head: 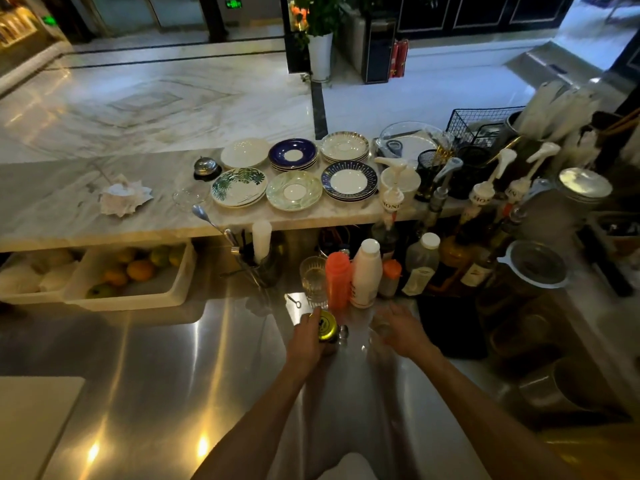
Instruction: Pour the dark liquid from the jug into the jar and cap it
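A small jar (329, 348) with a gold lid (327, 328) stands on the steel counter (173, 375). My left hand (306, 341) is wrapped around the jar from the left, fingers at the lid's rim. The glass below the lid looks dark. To its right is a clear glass jug (377, 329), blurred and looking empty. My right hand (403, 332) hovers at the jug with fingers spread; whether it touches the glass is unclear.
Behind the jar stand a ribbed glass (313, 282), an orange bottle (337, 280), a white bottle (366, 273) and syrup pump bottles (481, 216). A black mat (450, 327) lies to the right. Fruit tray (131, 299) at left; saucer stacks (294, 190) on the marble shelf.
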### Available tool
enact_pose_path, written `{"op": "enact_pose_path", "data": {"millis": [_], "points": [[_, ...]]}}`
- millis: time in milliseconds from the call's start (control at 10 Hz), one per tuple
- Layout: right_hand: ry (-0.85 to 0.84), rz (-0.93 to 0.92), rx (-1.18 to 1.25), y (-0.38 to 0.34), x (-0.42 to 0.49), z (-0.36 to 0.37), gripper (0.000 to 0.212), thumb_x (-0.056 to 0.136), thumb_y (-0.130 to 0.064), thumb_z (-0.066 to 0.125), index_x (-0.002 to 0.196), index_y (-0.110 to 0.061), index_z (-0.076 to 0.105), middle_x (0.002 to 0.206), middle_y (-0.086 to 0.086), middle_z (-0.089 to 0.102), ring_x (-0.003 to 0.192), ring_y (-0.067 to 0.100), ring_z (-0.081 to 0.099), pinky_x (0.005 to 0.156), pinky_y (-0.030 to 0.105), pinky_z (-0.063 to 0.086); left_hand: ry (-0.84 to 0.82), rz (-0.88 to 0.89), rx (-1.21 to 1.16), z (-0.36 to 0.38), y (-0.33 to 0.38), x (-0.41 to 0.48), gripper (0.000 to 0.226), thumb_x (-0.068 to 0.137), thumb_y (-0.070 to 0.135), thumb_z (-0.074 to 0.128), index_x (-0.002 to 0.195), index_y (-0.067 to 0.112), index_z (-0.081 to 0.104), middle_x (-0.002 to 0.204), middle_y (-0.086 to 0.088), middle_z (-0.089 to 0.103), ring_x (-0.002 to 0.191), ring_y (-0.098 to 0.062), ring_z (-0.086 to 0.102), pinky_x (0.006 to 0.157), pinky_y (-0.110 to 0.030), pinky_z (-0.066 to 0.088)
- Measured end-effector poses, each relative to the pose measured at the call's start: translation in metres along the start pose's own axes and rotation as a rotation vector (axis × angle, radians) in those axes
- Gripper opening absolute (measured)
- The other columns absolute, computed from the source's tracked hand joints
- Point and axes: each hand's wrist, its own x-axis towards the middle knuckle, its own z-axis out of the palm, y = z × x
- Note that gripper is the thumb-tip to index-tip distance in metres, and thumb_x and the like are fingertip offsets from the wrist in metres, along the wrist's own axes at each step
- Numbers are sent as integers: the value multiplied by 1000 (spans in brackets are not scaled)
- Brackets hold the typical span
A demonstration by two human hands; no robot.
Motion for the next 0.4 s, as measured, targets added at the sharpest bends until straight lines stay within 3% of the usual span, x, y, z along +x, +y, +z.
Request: {"op": "enact_pose_path", "data": {"millis": [200,300,400], "points": [[-3,20,3,5,13,7,71,89,-40,57,149,-24,22,154,8,25,139,32,27,109,54,30,5,-34,28,4,5,4,107,73,32,85,156,16,19,145,-16,39,131,-34,45,106,-39,42],[23,-19,-106,2,9,3,74,86,-44,56,148,-25,21,151,9,23,136,35,29,109,54,29,-26,-53,44,-8,13,0,109,75,34,84,157,15,14,151,-19,33,137,-36,39,110,-45,40],[94,-81,-200,10,3,5,82,81,-53,58,149,-27,20,154,10,19,139,42,21,111,58,22,-54,-62,80,-8,15,-8,117,78,36,82,158,21,-1,165,-18,2,152,-38,9,119,-52,26]]}}
